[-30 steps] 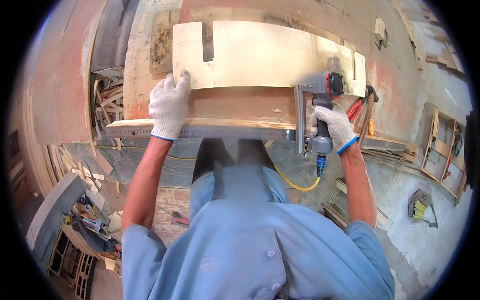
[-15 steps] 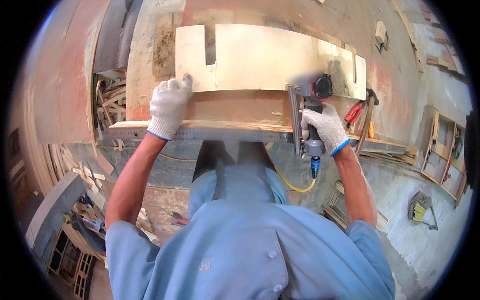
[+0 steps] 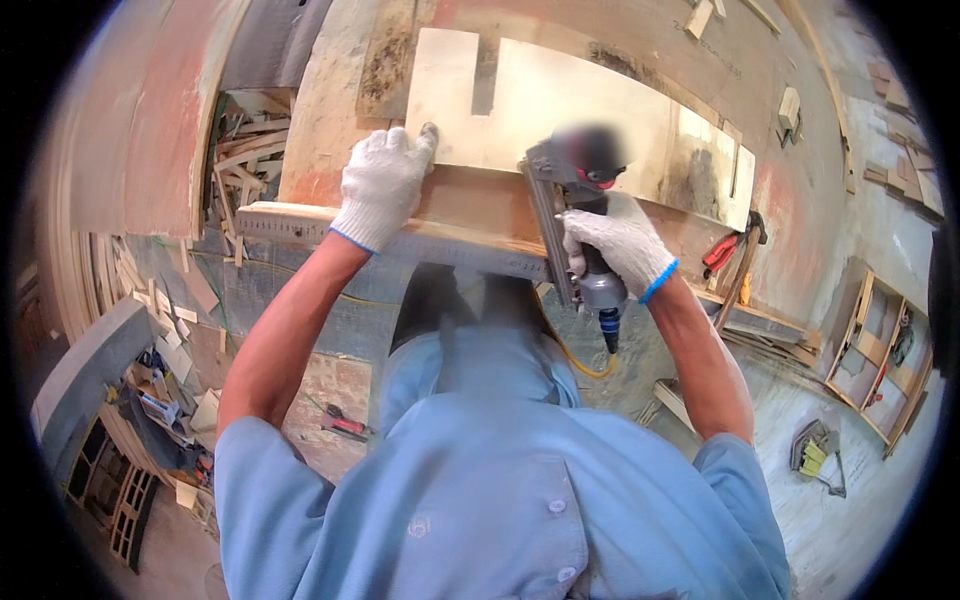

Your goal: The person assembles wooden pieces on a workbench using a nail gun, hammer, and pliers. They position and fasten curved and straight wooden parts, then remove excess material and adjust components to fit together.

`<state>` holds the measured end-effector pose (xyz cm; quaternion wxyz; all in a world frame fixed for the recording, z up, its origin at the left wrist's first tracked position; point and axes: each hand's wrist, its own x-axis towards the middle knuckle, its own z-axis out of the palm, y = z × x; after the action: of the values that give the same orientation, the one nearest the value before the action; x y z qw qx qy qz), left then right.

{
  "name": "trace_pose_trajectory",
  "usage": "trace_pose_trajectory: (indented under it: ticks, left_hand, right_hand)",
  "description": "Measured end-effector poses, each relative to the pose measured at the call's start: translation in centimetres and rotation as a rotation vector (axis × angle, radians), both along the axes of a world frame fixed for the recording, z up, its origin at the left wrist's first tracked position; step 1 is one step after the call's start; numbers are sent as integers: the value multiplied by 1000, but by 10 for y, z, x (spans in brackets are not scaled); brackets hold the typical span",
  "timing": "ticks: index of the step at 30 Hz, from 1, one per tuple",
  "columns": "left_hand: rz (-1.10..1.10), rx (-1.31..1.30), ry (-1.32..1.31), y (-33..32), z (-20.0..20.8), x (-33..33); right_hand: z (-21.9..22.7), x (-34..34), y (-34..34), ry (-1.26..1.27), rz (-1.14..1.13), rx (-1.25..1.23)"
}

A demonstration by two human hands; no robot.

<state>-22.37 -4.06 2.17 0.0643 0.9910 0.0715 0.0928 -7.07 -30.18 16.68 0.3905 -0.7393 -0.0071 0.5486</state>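
My right hand (image 3: 625, 245), in a white knit glove with a blue cuff, is closed round the grip of a pneumatic nail gun (image 3: 545, 215). The gun's blurred head (image 3: 590, 155) is over the near edge of a pale wooden board (image 3: 570, 100); whether it touches cannot be told. This board has a deep slot near its left end and a narrow one at its right. My left hand (image 3: 385, 185), gloved alike, grips the board's near left corner, thumb on top and fingers curled. A steel ruler (image 3: 450, 252) lies along a wood strip on the bench's near edge.
Red-handled pliers (image 3: 718, 255) and a hammer (image 3: 750, 240) lie right of the board. A yellow air hose (image 3: 590, 372) hangs from the gun past my legs. Wood offcuts (image 3: 250, 150) fill a gap at left. A divided wooden box (image 3: 875, 355) stands at far right.
The nail gun in my right hand has moved left along the board and tilted. My view has shifted, so the bench and board appear further right and turned slightly. My left hand keeps its corner.
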Motion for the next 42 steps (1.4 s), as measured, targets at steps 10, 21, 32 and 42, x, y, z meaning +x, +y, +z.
trace_pose_trajectory:
  ticks: [10,21,32,42]
  left_hand:
    - [86,-291,-92,14,12,-22]
    - [468,-211,-307,38,5,-92]
    - [458,-163,-329,35,3,-90]
    - [434,-125,-239,35,4,-85]
  right_hand:
    - [5,-10,48,-41,213,-14]
    - [5,-16,88,-60,366,-19]
    - [-9,-32,118,-363,731,85]
    - [31,17,-51,-250,245,-152]
